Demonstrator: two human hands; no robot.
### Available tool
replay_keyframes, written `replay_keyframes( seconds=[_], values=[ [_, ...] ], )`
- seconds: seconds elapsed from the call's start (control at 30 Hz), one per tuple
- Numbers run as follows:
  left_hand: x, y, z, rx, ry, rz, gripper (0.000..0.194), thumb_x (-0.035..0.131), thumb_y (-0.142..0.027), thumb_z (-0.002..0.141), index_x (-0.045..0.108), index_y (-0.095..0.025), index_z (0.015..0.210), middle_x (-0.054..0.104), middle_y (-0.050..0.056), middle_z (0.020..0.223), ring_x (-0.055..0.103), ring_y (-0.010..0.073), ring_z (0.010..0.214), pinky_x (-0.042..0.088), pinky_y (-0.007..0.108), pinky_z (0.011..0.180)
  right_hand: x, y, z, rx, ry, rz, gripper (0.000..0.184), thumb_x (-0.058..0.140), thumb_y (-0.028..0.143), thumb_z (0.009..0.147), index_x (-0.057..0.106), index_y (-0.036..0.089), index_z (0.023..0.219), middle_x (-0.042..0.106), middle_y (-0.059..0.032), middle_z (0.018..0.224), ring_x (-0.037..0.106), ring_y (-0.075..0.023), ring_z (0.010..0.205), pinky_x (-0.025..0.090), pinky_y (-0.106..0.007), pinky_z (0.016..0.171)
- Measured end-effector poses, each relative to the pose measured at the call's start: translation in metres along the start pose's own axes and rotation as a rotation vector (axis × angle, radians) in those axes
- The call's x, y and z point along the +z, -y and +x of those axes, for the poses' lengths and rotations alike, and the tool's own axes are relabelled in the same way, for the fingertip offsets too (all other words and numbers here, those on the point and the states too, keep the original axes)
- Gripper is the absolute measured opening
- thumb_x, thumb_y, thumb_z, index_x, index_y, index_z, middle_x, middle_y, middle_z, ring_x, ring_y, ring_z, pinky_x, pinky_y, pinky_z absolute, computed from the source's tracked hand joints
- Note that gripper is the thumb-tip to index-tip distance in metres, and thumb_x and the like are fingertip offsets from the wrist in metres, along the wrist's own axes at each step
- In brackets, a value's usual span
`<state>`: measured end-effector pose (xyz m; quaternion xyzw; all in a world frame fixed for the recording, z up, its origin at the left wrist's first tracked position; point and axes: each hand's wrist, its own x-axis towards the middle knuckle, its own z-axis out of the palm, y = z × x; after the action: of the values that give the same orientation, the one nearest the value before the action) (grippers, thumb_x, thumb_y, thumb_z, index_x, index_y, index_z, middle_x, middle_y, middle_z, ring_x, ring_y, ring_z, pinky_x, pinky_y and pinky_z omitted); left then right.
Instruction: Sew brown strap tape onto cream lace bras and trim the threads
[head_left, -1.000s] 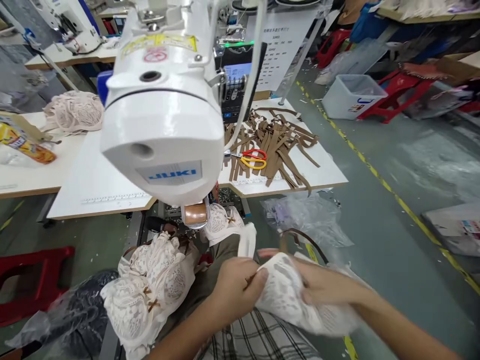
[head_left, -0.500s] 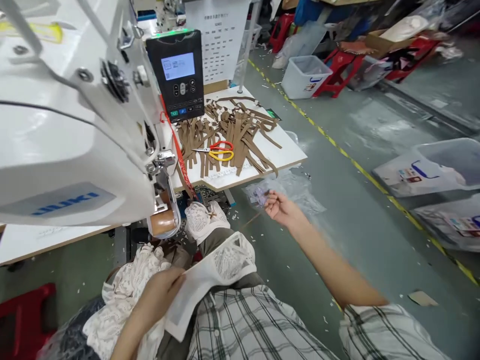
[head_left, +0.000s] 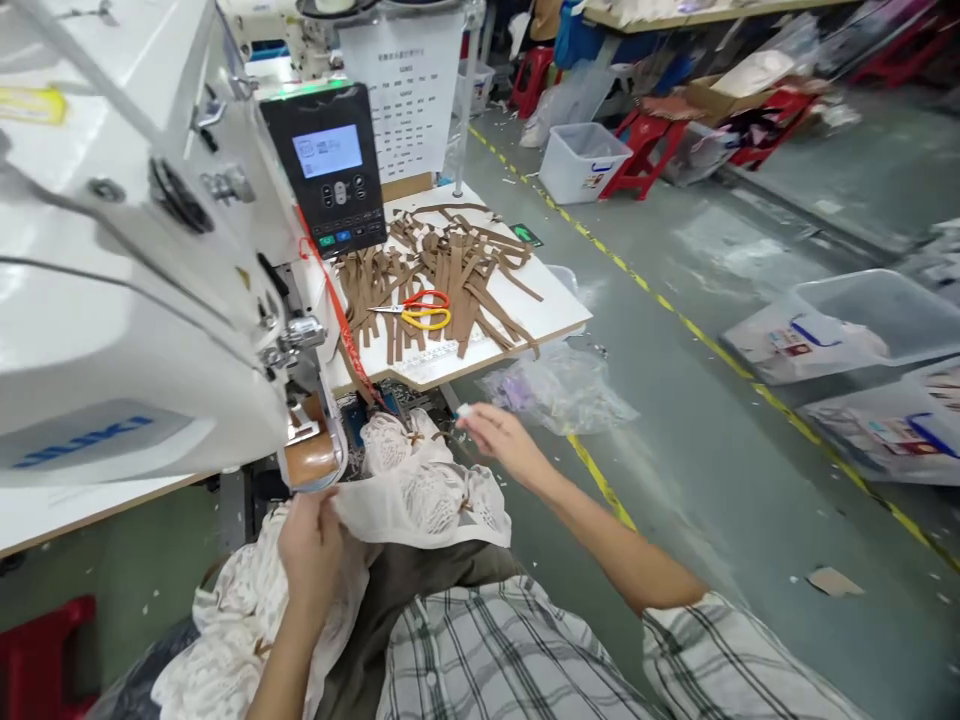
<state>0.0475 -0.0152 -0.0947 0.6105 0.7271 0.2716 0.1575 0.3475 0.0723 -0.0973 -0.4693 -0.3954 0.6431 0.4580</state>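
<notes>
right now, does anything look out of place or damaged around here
Some clutter: a crumpled plastic bag lies on the floor near the table, and a tan scrap lies farther right. The brown straps sprawl in an untidy heap under scissors. The bra in the left hand shows no clear damage.

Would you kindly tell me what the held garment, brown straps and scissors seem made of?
Held garment: fabric, apparently lace, with openwork pattern. Brown straps: likely textile, matte, bending loosely. Scissors: silvery, probably metal blades; glossy handles, perhaps plastic.
</notes>
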Motion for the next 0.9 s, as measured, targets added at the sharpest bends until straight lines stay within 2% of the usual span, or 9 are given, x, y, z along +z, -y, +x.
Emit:
replay_keyframes(
  seconds=[0.07,0.17,0.23,0.33,0.43,0.6,0.73,0.83,0.9],
  values=[
    [-0.013,-0.026,0.002,0.126,0.1,-0.184,0.025,0.043,-0.028,0.095,0.066,-0.019,0.1,0.071,0.007,0.098,0.066,0.0214,0.092,0.05,0.032,0.082,0.033,0.003,-0.017,-0.032,0.257,-0.201,0.031,0.063,0.042,0.088,0.062,0.015,0.073,0.051,0.0033,0.056,0.043,-0.0083,0.049,0.032,-0.021,0.049],
    [-0.035,-0.059,0.003,0.241,0.302,-0.282,0.025,0.05,-0.03,0.095,0.067,-0.019,0.11,0.072,0.009,0.099,0.066,0.0194,0.087,0.052,0.03,0.077,0.066,0.018,-0.031,-0.256,0.609,-0.638,0.032,0.047,0.033,0.098,0.059,0.016,0.073,0.058,-0.0003,0.067,0.05,-0.012,0.064,0.035,-0.024,0.062],
    [-0.044,-0.069,0.003,0.305,0.397,-0.283,0.027,0.054,-0.031,0.094,0.067,-0.019,0.115,0.071,0.009,0.095,0.065,0.0182,0.081,0.052,0.029,0.072,0.077,0.027,-0.033,-0.348,0.755,-0.792,0.032,0.042,0.03,0.099,0.059,0.017,0.076,0.059,-0.0009,0.07,0.051,-0.0129,0.067,0.034,-0.025,0.063],
    [-0.048,-0.069,-0.001,0.341,0.432,-0.249,0.022,0.051,-0.028,0.096,0.069,-0.02,0.104,0.069,0.006,0.083,0.064,0.0155,0.074,0.049,0.025,0.066,0.083,0.032,-0.033,-0.266,0.893,-0.803,0.031,0.045,0.026,0.098,0.06,0.016,0.073,0.061,0.0003,0.069,0.054,-0.0117,0.064,0.035,-0.024,0.062],
    [-0.045,-0.063,-0.007,0.314,0.404,-0.17,0.02,0.05,-0.025,0.096,0.068,-0.019,0.089,0.068,0.003,0.078,0.063,0.0144,0.071,0.047,0.024,0.064,0.086,0.026,-0.035,-0.183,0.767,-0.795,0.019,0.058,0.027,0.092,0.067,0.018,0.079,0.064,0.0018,0.069,0.055,-0.0114,0.065,0.035,-0.023,0.062],
    [-0.037,-0.057,-0.011,0.229,0.298,-0.176,0.02,0.051,-0.027,0.096,0.065,-0.018,0.086,0.069,0.003,0.078,0.064,0.0155,0.072,0.049,0.025,0.064,0.092,0.013,-0.043,-0.297,0.495,-0.764,0.012,0.061,0.025,0.088,0.071,0.02,0.082,0.06,-0.0001,0.074,0.053,-0.0128,0.072,0.035,-0.024,0.065],
    [-0.043,-0.05,-0.007,0.181,0.342,-0.295,0.022,0.049,-0.029,0.097,0.069,-0.02,0.1,0.074,0.006,0.095,0.069,0.0177,0.086,0.052,0.026,0.073,0.089,0.01,-0.039,-0.056,0.364,-0.432,0.019,0.065,0.035,0.084,0.068,0.017,0.081,0.051,0.002,0.064,0.043,-0.0101,0.058,0.033,-0.023,0.055],
    [-0.055,-0.048,-0.005,0.173,0.395,-0.3,0.022,0.047,-0.028,0.097,0.066,-0.021,0.106,0.073,0.005,0.096,0.068,0.0167,0.084,0.051,0.025,0.07,0.085,0.013,-0.035,0.081,0.473,-0.321,0.03,0.068,0.045,0.083,0.069,0.015,0.084,0.055,0.0009,0.067,0.045,-0.0104,0.059,0.037,-0.023,0.055],
    [-0.064,-0.05,-0.006,0.166,0.439,-0.279,0.018,0.046,-0.027,0.097,0.062,-0.021,0.103,0.07,0.002,0.085,0.063,0.0135,0.071,0.047,0.023,0.061,0.087,0.019,-0.035,-0.035,0.634,-0.413,0.025,0.068,0.041,0.085,0.071,0.016,0.085,0.06,-0.0028,0.079,0.054,-0.0134,0.072,0.043,-0.025,0.065]
  ],
)
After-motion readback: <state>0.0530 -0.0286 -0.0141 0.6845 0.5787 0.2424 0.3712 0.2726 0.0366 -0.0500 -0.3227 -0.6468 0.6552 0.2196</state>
